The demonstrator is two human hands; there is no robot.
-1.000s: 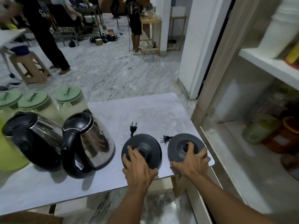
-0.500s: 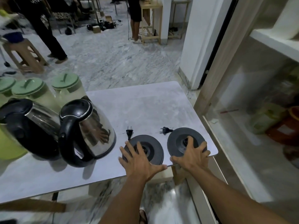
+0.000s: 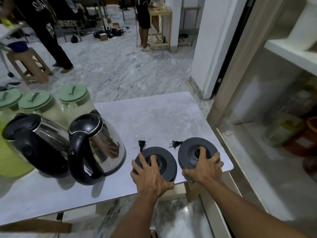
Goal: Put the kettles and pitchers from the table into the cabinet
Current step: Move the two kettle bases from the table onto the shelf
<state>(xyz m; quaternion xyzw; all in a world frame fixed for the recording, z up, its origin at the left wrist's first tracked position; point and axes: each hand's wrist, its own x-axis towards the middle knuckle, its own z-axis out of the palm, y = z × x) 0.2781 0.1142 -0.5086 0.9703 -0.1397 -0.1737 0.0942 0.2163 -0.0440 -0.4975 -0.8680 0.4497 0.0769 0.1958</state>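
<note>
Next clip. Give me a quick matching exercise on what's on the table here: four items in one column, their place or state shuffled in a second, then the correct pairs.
Items
1. left hand
2. right hand
3. steel kettle
4. green-lidded pitcher

Places or states
A. stands at the back of the table, behind the kettles
B. rests on the kettle base nearest the table's right corner
C. stands off its base, black handle toward the camera
D. rests on the kettle base whose plug points away from the camera

Pairs: 1-D, 2-B, 3-C, 4-A
</note>
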